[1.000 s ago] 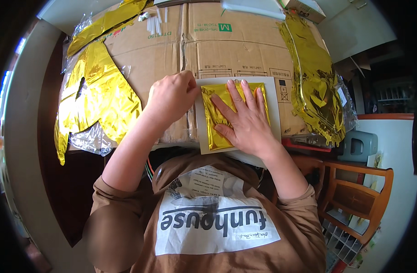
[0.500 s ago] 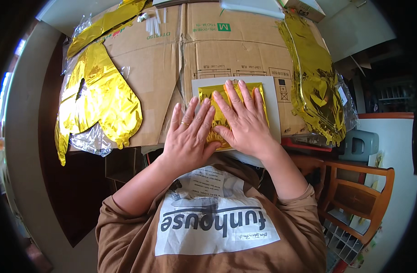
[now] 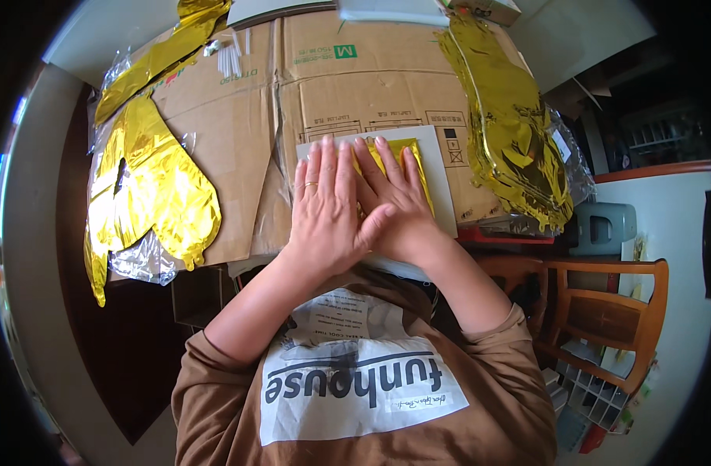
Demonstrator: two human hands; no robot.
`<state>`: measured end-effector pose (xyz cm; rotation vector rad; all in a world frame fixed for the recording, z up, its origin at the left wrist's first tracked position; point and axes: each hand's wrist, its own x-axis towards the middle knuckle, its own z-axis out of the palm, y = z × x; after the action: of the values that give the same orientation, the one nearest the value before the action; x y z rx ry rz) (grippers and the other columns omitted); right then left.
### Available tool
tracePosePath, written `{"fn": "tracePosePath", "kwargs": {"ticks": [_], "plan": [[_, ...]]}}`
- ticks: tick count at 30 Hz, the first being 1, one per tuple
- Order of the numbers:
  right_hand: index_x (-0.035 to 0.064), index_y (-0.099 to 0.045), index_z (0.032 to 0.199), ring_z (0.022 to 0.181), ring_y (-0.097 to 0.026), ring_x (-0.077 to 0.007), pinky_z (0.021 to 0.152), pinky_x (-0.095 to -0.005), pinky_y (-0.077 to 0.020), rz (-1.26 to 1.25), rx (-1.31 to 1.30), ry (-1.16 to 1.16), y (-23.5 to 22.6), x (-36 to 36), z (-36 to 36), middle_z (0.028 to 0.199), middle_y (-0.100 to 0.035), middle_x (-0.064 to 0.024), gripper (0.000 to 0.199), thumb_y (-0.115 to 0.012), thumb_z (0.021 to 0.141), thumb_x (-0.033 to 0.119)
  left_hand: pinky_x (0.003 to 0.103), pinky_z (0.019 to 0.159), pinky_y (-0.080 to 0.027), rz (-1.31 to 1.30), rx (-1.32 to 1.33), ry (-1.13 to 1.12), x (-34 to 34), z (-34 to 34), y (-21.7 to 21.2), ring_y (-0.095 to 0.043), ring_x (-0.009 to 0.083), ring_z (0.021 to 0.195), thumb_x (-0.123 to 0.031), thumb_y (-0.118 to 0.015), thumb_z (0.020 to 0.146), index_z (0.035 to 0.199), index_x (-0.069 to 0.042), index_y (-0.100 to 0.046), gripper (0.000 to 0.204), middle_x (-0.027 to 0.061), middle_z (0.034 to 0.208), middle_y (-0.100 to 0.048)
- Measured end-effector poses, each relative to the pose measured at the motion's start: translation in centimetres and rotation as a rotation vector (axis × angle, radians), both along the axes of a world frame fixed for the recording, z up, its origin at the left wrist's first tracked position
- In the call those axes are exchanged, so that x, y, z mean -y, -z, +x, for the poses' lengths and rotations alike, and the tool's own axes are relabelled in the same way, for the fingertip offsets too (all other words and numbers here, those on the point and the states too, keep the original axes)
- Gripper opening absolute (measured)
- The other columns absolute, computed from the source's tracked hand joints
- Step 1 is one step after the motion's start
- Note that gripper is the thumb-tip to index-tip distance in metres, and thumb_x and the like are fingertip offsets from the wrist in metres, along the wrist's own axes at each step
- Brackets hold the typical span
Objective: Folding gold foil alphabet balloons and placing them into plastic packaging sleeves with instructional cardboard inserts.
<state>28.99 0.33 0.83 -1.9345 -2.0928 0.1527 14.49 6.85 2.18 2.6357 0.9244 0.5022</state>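
A folded sheet of shiny gold foil point(image 3: 424, 175) lies on a pale flat board point(image 3: 443, 182) near the front edge of the cardboard. My left hand point(image 3: 328, 213) rests flat over the left side of the foil and board, fingers straight and close together. Its thumb reaches across the back of my right hand point(image 3: 400, 208). That right hand is laid flat on the foil, fingers stretched and slightly apart. Much of the foil is hidden beneath both hands, and neither one grips anything.
Flattened gold foil balloons point(image 3: 173, 186) lie on the cardboard point(image 3: 215, 116) at left, with clear plastic under them. A stack of gold foil balloons point(image 3: 511, 132) covers the right side. White straws point(image 3: 229, 58) lie at the back left. A wooden chair point(image 3: 604, 318) stands at right.
My left hand has slid forward and its fingers have come together, with its thumb now over my right hand. The whole view has shifted slightly.
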Motion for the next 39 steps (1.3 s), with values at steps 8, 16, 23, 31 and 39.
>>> {"fn": "tracePosePath", "kwargs": {"ticks": [8,16,23,31,39], "plan": [[0.0045,-0.020,0.158,0.154,-0.010,-0.0364,0.123,-0.0544,-0.0024,-0.017,-0.159,0.007,-0.8,0.5,1.5,0.165,-0.012,-0.0246,0.076,-0.055,0.094,0.027,0.055,0.122,-0.004,0.086,-0.073,0.010,-0.3,0.0,2.0,-0.010,0.0455,0.152,-0.073,-0.039,0.093,0.154,0.008,-0.022,0.102,0.0334,0.160,-0.018],[-0.0017,-0.033,0.152,0.150,-0.025,-0.0363,0.121,-0.0582,-0.0078,0.024,0.073,0.195,-0.1,2.3,5.4,0.161,-0.027,-0.0203,0.066,-0.047,0.102,0.039,0.060,0.119,-0.005,0.110,-0.123,-0.033,0.2,0.5,1.8,-0.009,0.0521,0.149,-0.076,-0.041,0.091,0.155,0.002,-0.024,0.103,0.0349,0.159,-0.015],[-0.0014,-0.034,0.151,0.149,-0.025,-0.0393,0.121,-0.0586,-0.0093,0.060,0.090,0.261,-0.6,3.0,6.0,0.160,-0.029,-0.0234,0.065,-0.049,0.102,0.037,0.059,0.120,-0.006,0.105,-0.138,-0.031,0.2,0.7,1.3,-0.010,0.0503,0.150,-0.077,-0.045,0.088,0.156,-0.004,-0.029,0.101,0.0319,0.160,-0.016],[0.0009,-0.056,0.134,0.128,-0.052,-0.0379,0.113,-0.0558,-0.0335,0.274,-0.123,0.328,-2.7,3.2,7.7,0.139,-0.055,-0.0201,0.045,-0.066,0.093,0.016,0.058,0.120,-0.008,0.078,-0.119,-0.052,0.2,0.8,0.5,-0.015,0.0503,0.148,-0.076,-0.056,0.082,0.153,-0.003,-0.033,0.104,0.0308,0.160,-0.020],[-0.0006,-0.047,0.142,0.137,-0.043,-0.0365,0.117,-0.0568,-0.0263,0.222,-0.072,0.077,-2.4,1.1,4.7,0.151,-0.043,-0.0204,0.055,-0.060,0.097,0.028,0.057,0.120,-0.009,0.061,-0.083,-0.045,0.0,0.6,0.7,-0.017,0.0494,0.148,-0.075,-0.058,0.082,0.153,-0.003,-0.033,0.104,0.0306,0.159,-0.021]]}}
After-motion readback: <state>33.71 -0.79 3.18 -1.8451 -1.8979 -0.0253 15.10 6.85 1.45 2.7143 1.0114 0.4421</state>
